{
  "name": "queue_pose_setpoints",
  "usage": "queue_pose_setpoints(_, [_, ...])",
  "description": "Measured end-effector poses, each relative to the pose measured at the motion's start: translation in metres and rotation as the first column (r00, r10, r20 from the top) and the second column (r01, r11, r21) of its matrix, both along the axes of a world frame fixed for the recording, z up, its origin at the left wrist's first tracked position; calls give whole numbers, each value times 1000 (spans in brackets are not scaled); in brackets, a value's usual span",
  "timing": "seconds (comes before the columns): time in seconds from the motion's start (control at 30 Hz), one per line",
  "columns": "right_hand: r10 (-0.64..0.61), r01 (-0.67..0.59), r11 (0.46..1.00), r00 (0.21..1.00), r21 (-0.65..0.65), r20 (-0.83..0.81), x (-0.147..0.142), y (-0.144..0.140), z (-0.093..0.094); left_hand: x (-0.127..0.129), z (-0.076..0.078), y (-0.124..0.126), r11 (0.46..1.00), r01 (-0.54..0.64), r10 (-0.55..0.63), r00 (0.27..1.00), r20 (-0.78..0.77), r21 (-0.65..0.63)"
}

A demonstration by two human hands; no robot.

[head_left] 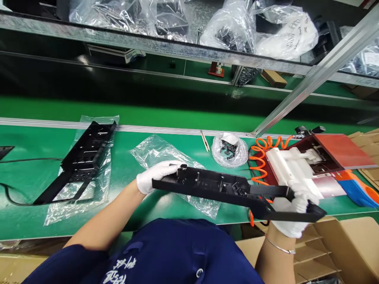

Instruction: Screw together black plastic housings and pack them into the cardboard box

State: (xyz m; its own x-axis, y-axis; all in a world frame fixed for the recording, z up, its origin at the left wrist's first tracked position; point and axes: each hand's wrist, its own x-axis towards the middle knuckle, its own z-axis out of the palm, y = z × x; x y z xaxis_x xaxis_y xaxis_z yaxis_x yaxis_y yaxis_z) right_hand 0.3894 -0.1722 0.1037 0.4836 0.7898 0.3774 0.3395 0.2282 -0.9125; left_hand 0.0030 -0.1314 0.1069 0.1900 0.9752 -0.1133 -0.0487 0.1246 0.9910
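A long black plastic housing point(204, 185) is held up above the bench, ribbed inside, with a forked frame at its right end. White-gloved, my left hand point(156, 175) is closed around its left end. At the forked end, my right hand point(296, 209) grips the frame, its fingers partly hidden behind the black bars. Beneath the housing lies a clear plastic bag point(160, 152), flat on the bench. To the left, a similar black housing point(89, 152) with a cable rests on another clear bag point(100, 193).
Behind the hands sit tweezers point(205, 141) and a bag of small black parts point(229, 150). An orange coiled hose point(258, 157) runs beside a red-and-white fixture point(308, 157). A metal post point(314, 75) and shelf edge point(166, 45) rise behind. A divided carton point(314, 252) stands at lower right.
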Motion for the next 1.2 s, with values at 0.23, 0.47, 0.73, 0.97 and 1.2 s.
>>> queue_pose_setpoints(0.23, [182, -362, 898, 824, -251, -537, -7, -20, 1, -42, 3, 16, 963, -249, 237, 964, -123, -103])
queue_pose_setpoints(0.47, [75, -371, 888, 699, -271, -711, -10, -21, 12, -54, 4, 42, 992, 19, 28, 931, -364, 124])
queue_pose_setpoints(0.73, [-78, -10, 990, 796, -143, -600, 43, -57, 29, -126, -29, 110, 919, -383, -14, 211, -977, -96])
queue_pose_setpoints(0.97, [-40, -2, 997, 830, -76, -556, 49, -64, 37, -120, 8, 118, 878, -412, 266, -3, -964, 244])
queue_pose_setpoints(1.2, [-120, 45, 989, 807, -143, -578, 59, -82, 30, 44, -23, 45, 964, 265, -63, 282, -957, 15])
